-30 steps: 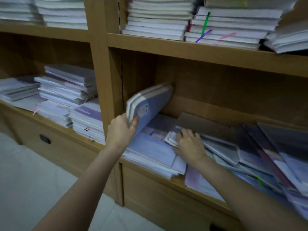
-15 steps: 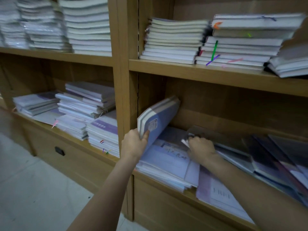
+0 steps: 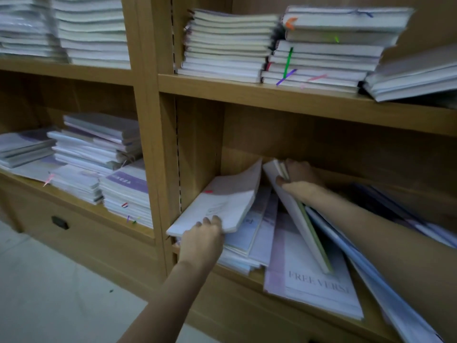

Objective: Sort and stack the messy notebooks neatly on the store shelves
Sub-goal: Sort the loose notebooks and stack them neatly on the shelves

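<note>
In the lower right bay of the wooden shelving, we hold a pale notebook tilted up against the left wall of the bay, our left hand gripping its near edge with the fingers curled over the cover and the thumb hidden beneath. Just beside it, our right hand pinches a handful of thin notebooks by their far end, thumb on the near face and fingers wrapped behind, lifting them steeply on edge. Under both lies a loose spread of flat notebooks, among them a lilac one printed "FREE VERSE" that overhangs the shelf front. More covers slide away to the right beneath our forearm. Above, three uneven stacks fill the upper shelf, with coloured ribbons dangling from the middle one. The left bay holds further stacks over a drawer.
</note>
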A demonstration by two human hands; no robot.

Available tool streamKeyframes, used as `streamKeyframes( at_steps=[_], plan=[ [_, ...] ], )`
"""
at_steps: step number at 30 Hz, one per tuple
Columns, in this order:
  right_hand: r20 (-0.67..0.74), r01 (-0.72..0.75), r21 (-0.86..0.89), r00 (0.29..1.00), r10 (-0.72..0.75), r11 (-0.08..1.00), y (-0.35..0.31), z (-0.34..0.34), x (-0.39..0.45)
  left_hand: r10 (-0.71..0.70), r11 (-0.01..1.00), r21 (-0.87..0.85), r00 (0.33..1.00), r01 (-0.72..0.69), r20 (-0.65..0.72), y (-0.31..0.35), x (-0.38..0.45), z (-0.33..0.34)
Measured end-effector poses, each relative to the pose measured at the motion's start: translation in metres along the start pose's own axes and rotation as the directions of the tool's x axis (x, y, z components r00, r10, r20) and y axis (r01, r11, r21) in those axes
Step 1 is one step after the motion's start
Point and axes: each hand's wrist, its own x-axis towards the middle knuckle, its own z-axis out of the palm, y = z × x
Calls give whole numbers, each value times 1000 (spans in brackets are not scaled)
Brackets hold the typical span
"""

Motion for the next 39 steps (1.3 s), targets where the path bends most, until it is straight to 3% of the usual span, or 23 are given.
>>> streamKeyframes(
  at_steps=[7, 14, 19, 23, 26, 29, 31, 34, 36, 39],
  plan=[
    [-35, 44, 30, 998, -43, 999, -5, 19, -11, 38, 985, 156, 974, -75, 225, 4, -17, 10],
    [-67, -23, 18, 997, 24, 1000, 9, -6, 14, 38, 984, 156, 958, -85, 284, -7, -25, 12],
    [-78, -57, 130, 995, 68, 990, 15, -17, 27, 17, 994, 96, 949, -50, 316, 0, -22, 12],
    [-26, -127, 256, 990, 138, 958, -9, -37, 21, 120, 992, -12, 937, -123, 327, -3, -22, 18],
    [-125, 51, 221, 992, -23, 974, -60, -23, 11, 210, 955, -268, 930, -129, 303, -3, -17, 22],
    [8, 211, 206, 976, -217, 956, -103, 33, -13, 134, 737, -676, 980, 2, 149, -9, -18, 21],
    [89, 198, 203, 972, -220, 959, -104, 57, -22, 118, 668, -744, 989, -10, 93, -21, -23, 21],
    [209, 192, 320, 941, -267, 928, -74, 54, -31, 170, 780, -625, 975, -44, 143, -28, -30, 21],
    [282, 219, 306, 908, -308, 926, -47, 45, -42, 125, 841, -542, 974, -3, 188, -18, -29, 11],
    [383, 279, 251, 851, -360, 927, -11, 41, -67, -5, 805, -584, 984, 108, 176, 7, -18, -9]
  ],
)
